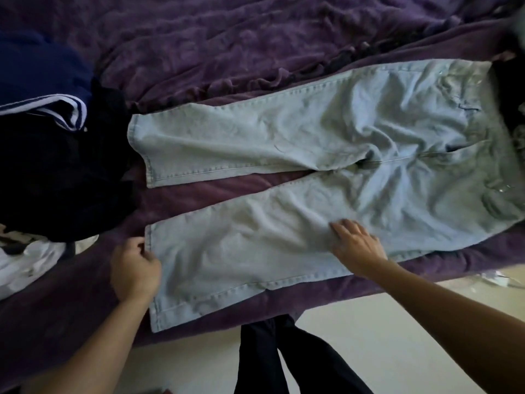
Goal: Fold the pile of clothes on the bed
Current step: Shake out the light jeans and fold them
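Across the crumpled purple fleece blanket point(255, 52) on the bed lies a pair of pale blue denim jeans point(312, 132), spread flat, the waistband toward the right of the view and both legs running left; the legs lie slightly apart, with a strip of blanket showing between them. At the hem of the jeans' nearer leg, the left hand point(135, 270) has its fingers curled, thumb and fingertips pinching the hem's edge. Farther along that same leg, toward the waistband, the right hand point(356, 247) rests flat on the denim, fingers spread and straight. Just past the jeans' hems sits a heap of black clothes point(56, 180), its edge touching the farther leg's hem; a navy garment with white stripes point(66, 109) lies behind the heap, and a white garment point(25, 268) in front. Beneath the jeans' near edge the blanket ends; a pale floor point(397, 336) and the person's dark trouser legs point(284, 362) show there.
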A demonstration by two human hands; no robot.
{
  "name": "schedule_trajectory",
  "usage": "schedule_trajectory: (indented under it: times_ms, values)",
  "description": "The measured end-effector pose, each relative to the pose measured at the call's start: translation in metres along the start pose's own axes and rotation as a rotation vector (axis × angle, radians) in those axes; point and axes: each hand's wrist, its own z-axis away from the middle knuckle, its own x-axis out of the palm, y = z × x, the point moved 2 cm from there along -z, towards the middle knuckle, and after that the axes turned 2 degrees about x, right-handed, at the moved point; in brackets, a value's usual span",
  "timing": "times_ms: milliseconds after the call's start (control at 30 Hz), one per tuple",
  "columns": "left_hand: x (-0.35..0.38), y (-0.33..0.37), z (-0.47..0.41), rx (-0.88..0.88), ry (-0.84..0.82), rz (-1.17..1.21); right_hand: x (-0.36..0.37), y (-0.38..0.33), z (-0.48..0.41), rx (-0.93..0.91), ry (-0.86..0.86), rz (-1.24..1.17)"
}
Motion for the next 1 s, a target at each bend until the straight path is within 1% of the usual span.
schedule_trajectory:
  times_ms: [33, 100, 200, 267, 333, 433, 500, 567, 633, 733, 800, 900, 933, 1000]
  values:
    - [0.007, 0.024, 0.011, 0.137, -0.028, 0.026, 0.007, 0.008, 0.006, 0.013, -0.036, 0.004]
    - [0.029, 0.071, 0.04, 0.364, -0.158, 0.052, 0.015, 0.026, 0.016, 0.059, -0.053, -0.019]
    - [0.065, 0.13, 0.095, 0.627, -0.336, 0.072, 0.006, 0.062, 0.026, 0.165, 0.051, -0.081]
    - [0.091, 0.16, 0.129, 0.778, -0.428, 0.054, -0.006, 0.096, 0.029, 0.216, 0.148, -0.063]
    - [0.119, 0.184, 0.159, 0.868, -0.501, -0.006, -0.021, 0.14, 0.029, 0.254, 0.19, 0.007]
    - [0.158, 0.218, 0.197, 0.989, -0.567, -0.179, -0.037, 0.209, 0.029, 0.298, 0.157, 0.224]
    - [0.179, 0.243, 0.214, 1.048, -0.58, -0.235, -0.043, 0.249, 0.022, 0.291, 0.145, 0.331]
    - [0.204, 0.267, 0.227, 1.065, -0.58, -0.291, -0.047, 0.281, 0.006, 0.254, 0.12, 0.407]
    - [0.23, 0.286, 0.235, 1.03, -0.565, -0.369, -0.047, 0.306, -0.013, 0.185, 0.099, 0.464]
    - [0.267, 0.303, 0.245, 0.891, -0.503, -0.513, -0.042, 0.337, -0.04, 0.062, 0.092, 0.495]
    - [0.282, 0.306, 0.249, 0.808, -0.424, -0.589, -0.038, 0.356, -0.048, -0.011, 0.089, 0.522]
    - [0.289, 0.309, 0.258, 0.74, -0.334, -0.619, -0.031, 0.383, -0.043, -0.099, 0.183, 0.431]
    - [0.29, 0.308, 0.259, 0.741, -0.331, -0.621, -0.031, 0.387, -0.041, -0.136, 0.227, 0.374]
    - [0.289, 0.304, 0.26, 0.733, -0.378, -0.584, -0.033, 0.392, -0.037, -0.188, 0.274, 0.276]
